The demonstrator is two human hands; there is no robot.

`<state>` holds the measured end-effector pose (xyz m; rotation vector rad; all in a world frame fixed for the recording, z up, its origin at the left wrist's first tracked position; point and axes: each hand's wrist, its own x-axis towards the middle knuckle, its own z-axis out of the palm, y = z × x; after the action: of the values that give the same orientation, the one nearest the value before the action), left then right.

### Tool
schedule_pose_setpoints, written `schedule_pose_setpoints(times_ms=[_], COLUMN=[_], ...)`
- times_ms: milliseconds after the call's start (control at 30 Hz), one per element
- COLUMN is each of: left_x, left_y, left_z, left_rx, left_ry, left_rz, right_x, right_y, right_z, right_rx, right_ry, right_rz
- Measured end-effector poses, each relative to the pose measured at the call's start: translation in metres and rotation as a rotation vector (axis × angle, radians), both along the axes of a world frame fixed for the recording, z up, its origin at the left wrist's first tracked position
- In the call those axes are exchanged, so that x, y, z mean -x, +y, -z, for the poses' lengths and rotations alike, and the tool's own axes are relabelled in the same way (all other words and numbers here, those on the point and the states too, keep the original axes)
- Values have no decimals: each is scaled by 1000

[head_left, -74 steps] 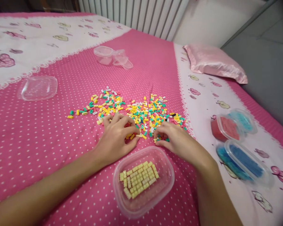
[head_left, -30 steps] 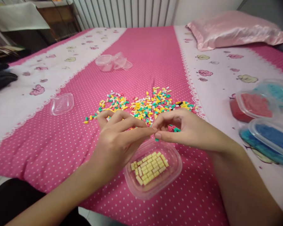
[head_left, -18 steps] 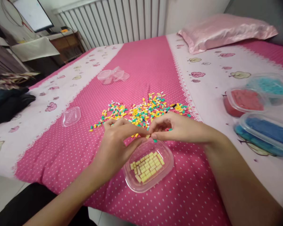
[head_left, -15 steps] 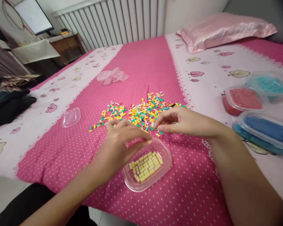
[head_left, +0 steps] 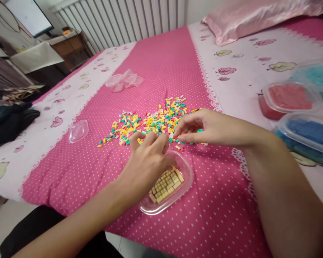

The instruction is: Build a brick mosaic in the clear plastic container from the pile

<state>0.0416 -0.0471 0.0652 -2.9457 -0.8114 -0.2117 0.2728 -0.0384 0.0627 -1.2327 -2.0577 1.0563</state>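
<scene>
Though both holds were unclear, the left hand (head_left: 150,157) seemingly placed bricks (head_left: 167,185); the right hand (head_left: 207,126) probably needed precise picking.

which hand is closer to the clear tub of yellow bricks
Left. The left hand is over the clear tub, at its left; the right hand is past its far edge, by loose bricks.

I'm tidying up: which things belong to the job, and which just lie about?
Seemingly used:
clear tub under the left hand
pale yellow bricks inside
loose bricks by the right hand

Seemingly idle:
pillow
red-filled tub
blue-filled tub
teal-filled tub
clear plastic pieces
</scene>
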Motion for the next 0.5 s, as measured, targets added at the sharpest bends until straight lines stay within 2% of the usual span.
schedule_pose_setpoints(times_ms=[367,500], left_x=[-5,-4], left_y=[4,4], left_z=[3,5], left_rx=[140,94], left_ry=[65,26], left_rz=[-55,-41], right_x=[3,3], right_y=[1,1], right_z=[2,4], right_rx=[-19,-5], right_ry=[-31,-41], right_rz=[-10,0])
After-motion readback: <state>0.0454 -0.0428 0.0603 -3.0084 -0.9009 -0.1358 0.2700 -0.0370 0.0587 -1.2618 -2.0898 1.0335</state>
